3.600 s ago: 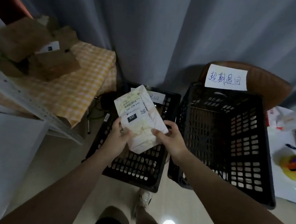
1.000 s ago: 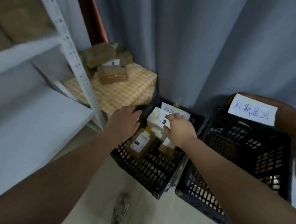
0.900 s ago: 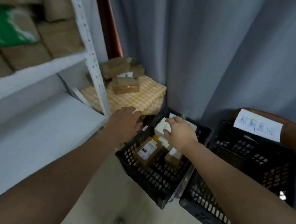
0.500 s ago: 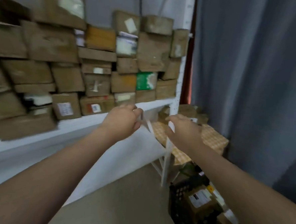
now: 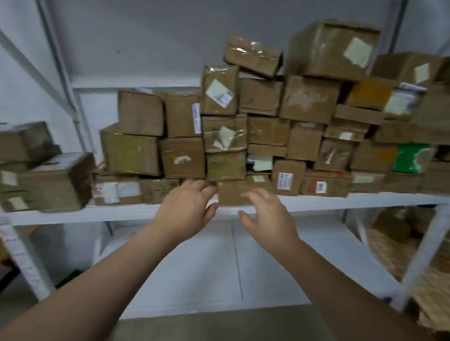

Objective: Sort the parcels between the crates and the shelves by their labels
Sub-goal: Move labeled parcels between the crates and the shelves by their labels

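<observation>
A white metal shelf [image 5: 322, 201] carries a tall stack of brown cardboard parcels [image 5: 268, 130], many with white labels. My left hand [image 5: 187, 210] and my right hand [image 5: 266, 215] reach toward a low brown parcel [image 5: 233, 194] at the shelf's front edge. The fingers of both hands are spread and relaxed, one hand at each side of that parcel, and neither holds anything. My left fingertips lie at the parcel's left edge; I cannot tell if they touch it. The crates are out of view.
More parcels [image 5: 41, 177] sit at the left end of the shelf. A green-printed parcel [image 5: 409, 158] stands at the right. White shelf posts [image 5: 424, 251] rise at both sides. A checked cloth [image 5: 433, 283] lies at the lower right, beyond the right post.
I put the white parcel into the left crate, then my view swung up and left from the crates to the shelf. Both empty hands moved to the parcel at the shelf's front edge.
</observation>
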Demonstrator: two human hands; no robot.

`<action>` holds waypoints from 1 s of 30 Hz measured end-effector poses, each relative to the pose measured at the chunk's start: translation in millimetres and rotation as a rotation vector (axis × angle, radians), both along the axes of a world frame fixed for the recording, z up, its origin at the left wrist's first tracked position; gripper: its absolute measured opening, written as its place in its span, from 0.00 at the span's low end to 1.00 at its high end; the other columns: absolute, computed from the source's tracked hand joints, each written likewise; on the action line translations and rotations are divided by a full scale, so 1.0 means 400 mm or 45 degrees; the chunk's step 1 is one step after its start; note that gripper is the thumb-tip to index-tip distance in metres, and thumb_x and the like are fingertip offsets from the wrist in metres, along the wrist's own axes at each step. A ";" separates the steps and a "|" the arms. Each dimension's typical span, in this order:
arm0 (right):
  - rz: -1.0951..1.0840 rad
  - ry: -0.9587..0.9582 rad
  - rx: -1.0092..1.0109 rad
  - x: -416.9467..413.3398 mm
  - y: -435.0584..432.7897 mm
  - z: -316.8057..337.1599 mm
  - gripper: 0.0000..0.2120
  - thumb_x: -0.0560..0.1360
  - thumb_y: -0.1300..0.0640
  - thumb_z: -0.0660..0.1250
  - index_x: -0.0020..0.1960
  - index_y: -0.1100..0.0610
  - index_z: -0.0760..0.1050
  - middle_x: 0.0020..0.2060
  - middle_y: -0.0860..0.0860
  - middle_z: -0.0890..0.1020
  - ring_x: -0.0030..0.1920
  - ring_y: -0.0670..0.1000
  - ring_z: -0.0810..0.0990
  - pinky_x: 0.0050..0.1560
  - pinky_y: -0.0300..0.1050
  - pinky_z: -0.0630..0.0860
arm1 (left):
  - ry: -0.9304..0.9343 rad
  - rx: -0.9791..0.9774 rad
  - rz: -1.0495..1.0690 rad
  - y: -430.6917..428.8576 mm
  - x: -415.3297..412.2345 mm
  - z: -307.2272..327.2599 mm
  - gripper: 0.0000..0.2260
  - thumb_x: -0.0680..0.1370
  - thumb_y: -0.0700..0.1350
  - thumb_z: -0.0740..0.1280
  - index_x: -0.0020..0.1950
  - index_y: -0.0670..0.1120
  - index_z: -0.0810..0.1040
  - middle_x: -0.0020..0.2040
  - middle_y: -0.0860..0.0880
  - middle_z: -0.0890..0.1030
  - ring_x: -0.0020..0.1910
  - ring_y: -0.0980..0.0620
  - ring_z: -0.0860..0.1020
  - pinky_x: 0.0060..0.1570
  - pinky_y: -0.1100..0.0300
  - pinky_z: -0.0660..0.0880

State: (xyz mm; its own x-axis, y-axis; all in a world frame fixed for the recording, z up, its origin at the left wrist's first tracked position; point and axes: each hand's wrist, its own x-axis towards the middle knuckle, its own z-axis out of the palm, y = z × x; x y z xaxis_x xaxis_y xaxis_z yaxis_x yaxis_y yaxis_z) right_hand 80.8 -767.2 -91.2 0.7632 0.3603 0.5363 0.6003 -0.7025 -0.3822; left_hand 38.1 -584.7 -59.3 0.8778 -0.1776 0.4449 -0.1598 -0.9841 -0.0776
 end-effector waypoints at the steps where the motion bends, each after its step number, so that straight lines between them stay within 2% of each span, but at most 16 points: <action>1: 0.029 0.005 0.007 -0.003 0.057 -0.001 0.18 0.78 0.52 0.64 0.67 0.52 0.72 0.65 0.49 0.73 0.66 0.51 0.69 0.61 0.45 0.68 | 0.002 -0.015 0.038 0.055 -0.020 -0.002 0.17 0.80 0.53 0.59 0.67 0.49 0.72 0.62 0.49 0.75 0.59 0.46 0.73 0.54 0.55 0.71; 4: 0.135 0.008 0.032 -0.008 0.221 0.006 0.18 0.77 0.52 0.64 0.67 0.53 0.72 0.65 0.49 0.73 0.66 0.52 0.69 0.64 0.46 0.67 | -0.003 -0.040 0.146 0.211 -0.076 -0.014 0.19 0.80 0.53 0.59 0.68 0.48 0.71 0.64 0.48 0.75 0.60 0.45 0.73 0.56 0.52 0.71; 9: 0.297 0.005 0.083 -0.023 0.471 0.018 0.18 0.77 0.51 0.64 0.67 0.52 0.72 0.66 0.48 0.72 0.66 0.50 0.68 0.63 0.44 0.66 | 0.009 -0.120 0.260 0.433 -0.142 -0.036 0.19 0.80 0.54 0.60 0.70 0.53 0.69 0.66 0.51 0.74 0.62 0.50 0.72 0.58 0.57 0.70; 13: 0.385 -0.053 0.022 -0.013 0.613 0.021 0.18 0.77 0.51 0.64 0.66 0.52 0.73 0.68 0.48 0.70 0.69 0.51 0.66 0.67 0.45 0.62 | -0.001 -0.178 0.400 0.569 -0.146 -0.052 0.22 0.80 0.56 0.59 0.73 0.53 0.65 0.71 0.52 0.69 0.65 0.51 0.70 0.61 0.57 0.69; 15: 0.375 -0.144 0.041 0.000 0.656 0.036 0.16 0.75 0.54 0.68 0.63 0.53 0.76 0.67 0.51 0.72 0.68 0.54 0.69 0.66 0.51 0.65 | -0.043 -0.284 0.411 0.620 -0.126 -0.055 0.22 0.79 0.55 0.60 0.73 0.52 0.65 0.71 0.52 0.69 0.65 0.51 0.69 0.62 0.58 0.68; 18: 0.271 -0.433 0.193 0.046 0.688 0.073 0.17 0.68 0.60 0.75 0.56 0.57 0.81 0.59 0.57 0.78 0.59 0.60 0.77 0.61 0.61 0.72 | -0.145 -0.450 0.354 0.661 -0.072 -0.026 0.22 0.79 0.53 0.63 0.72 0.49 0.67 0.69 0.50 0.70 0.66 0.51 0.69 0.64 0.58 0.66; 20: 0.172 -0.583 0.273 0.089 0.700 0.108 0.19 0.66 0.60 0.76 0.57 0.57 0.80 0.58 0.59 0.77 0.59 0.61 0.76 0.61 0.63 0.71 | -0.227 -0.476 0.279 0.671 -0.022 0.015 0.23 0.78 0.51 0.64 0.73 0.48 0.66 0.69 0.49 0.69 0.68 0.51 0.67 0.65 0.59 0.65; 24: -0.041 -0.747 0.316 0.178 0.712 0.197 0.28 0.68 0.52 0.75 0.66 0.56 0.73 0.66 0.61 0.68 0.67 0.60 0.63 0.68 0.64 0.58 | -0.367 -0.488 0.141 0.667 0.083 0.113 0.24 0.78 0.52 0.63 0.73 0.50 0.64 0.73 0.49 0.65 0.70 0.51 0.64 0.66 0.58 0.63; 27: -0.221 -0.632 0.183 0.235 0.719 0.274 0.37 0.71 0.37 0.66 0.74 0.51 0.60 0.73 0.62 0.59 0.71 0.59 0.54 0.71 0.62 0.48 | -0.366 -0.359 0.095 0.671 0.149 0.160 0.22 0.79 0.54 0.60 0.72 0.51 0.67 0.72 0.48 0.66 0.70 0.49 0.64 0.67 0.54 0.64; 28: -0.288 -0.577 0.116 0.251 0.724 0.295 0.38 0.71 0.32 0.61 0.75 0.48 0.56 0.74 0.61 0.58 0.72 0.59 0.54 0.71 0.61 0.47 | -0.354 -0.333 0.091 0.677 0.166 0.168 0.21 0.79 0.55 0.60 0.70 0.51 0.69 0.70 0.48 0.68 0.69 0.48 0.66 0.66 0.53 0.65; 30: -0.408 -0.531 0.039 0.269 0.738 0.319 0.39 0.69 0.26 0.54 0.74 0.47 0.59 0.73 0.59 0.60 0.71 0.61 0.57 0.69 0.60 0.50 | -0.308 -0.359 0.057 0.695 0.193 0.169 0.17 0.79 0.54 0.59 0.66 0.51 0.74 0.65 0.49 0.73 0.63 0.49 0.71 0.61 0.53 0.70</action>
State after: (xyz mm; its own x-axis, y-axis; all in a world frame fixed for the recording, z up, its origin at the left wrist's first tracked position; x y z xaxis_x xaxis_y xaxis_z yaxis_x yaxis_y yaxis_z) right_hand 188.4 -472.2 36.3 0.5520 0.1229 0.8248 0.4625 -0.8681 -0.1802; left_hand 115.5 -306.6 8.2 0.7455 0.0179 0.6662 -0.1263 -0.9777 0.1676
